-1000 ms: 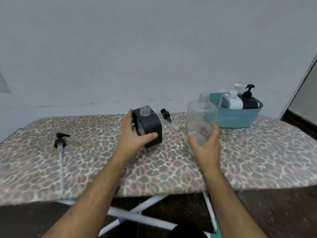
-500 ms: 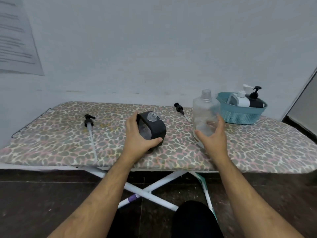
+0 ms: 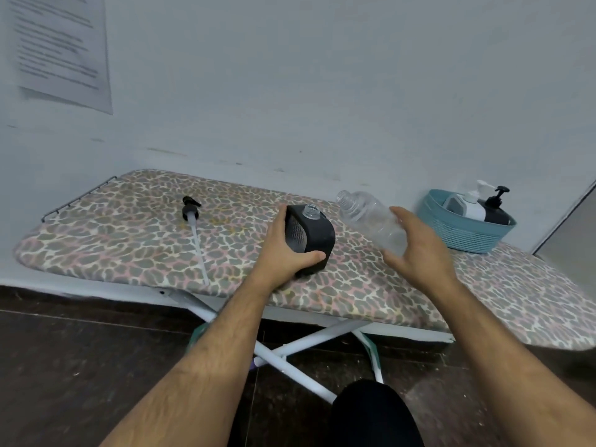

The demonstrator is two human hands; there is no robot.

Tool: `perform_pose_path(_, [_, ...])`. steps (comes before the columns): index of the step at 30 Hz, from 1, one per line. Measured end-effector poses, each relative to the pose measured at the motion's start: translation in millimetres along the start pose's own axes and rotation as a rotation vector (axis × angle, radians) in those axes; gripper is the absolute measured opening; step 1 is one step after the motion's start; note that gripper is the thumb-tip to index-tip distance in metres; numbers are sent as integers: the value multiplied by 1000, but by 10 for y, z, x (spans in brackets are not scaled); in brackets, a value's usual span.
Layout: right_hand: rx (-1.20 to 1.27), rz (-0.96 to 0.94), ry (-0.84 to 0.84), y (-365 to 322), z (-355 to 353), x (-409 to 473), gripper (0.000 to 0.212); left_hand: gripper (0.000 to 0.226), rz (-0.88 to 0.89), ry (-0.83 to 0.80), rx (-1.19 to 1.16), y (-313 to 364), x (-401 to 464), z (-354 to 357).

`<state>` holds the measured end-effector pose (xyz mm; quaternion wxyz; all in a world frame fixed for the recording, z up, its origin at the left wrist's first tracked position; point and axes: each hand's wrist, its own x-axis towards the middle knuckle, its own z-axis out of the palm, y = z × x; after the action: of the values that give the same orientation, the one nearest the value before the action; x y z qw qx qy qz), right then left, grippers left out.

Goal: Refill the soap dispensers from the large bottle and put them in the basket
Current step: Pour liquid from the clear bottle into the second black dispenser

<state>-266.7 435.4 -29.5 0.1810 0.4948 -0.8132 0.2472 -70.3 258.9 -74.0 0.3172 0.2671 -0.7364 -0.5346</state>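
A black soap dispenser point(image 3: 314, 235) with an open clear neck stands on the leopard-print ironing board point(image 3: 135, 240). My left hand point(image 3: 283, 250) grips its side. My right hand point(image 3: 416, 250) holds the large clear bottle point(image 3: 367, 217), which is lifted and tilted, its open neck pointing left toward the dispenser's neck. A teal basket point(image 3: 464, 233) at the board's right holds a white dispenser point(image 3: 467, 206) and a black dispenser point(image 3: 495, 211), both with pumps on.
A black pump head with a long white tube point(image 3: 193, 230) lies on the board to the left. A printed sheet point(image 3: 58, 50) hangs on the wall. The board's white legs point(image 3: 290, 353) cross over a dark floor below.
The large bottle has gone from upright to lifted and tilted left toward the dispenser. My head has pulled back and turned, showing more floor. My left hand stays on the dispenser.
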Motion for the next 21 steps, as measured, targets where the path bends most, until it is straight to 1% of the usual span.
perform_pose_path(5, [-120,-55,-59,-12,-67,93,84,127,-12,-72,-75,-68,4,-42])
perform_pose_path(9, [-180,-95,-56,-98,-98,215,91,128,-2,-82,-81,-59,28,-77])
perform_pose_path(15, [-236,-169,-48,-166,-111,364,82,128,32,-71,-69,-65,99,-92])
perform_pose_path(21, [-314,-191,-69,-164,-149,372,82,130,20,-76,-75,-120,54,-76])
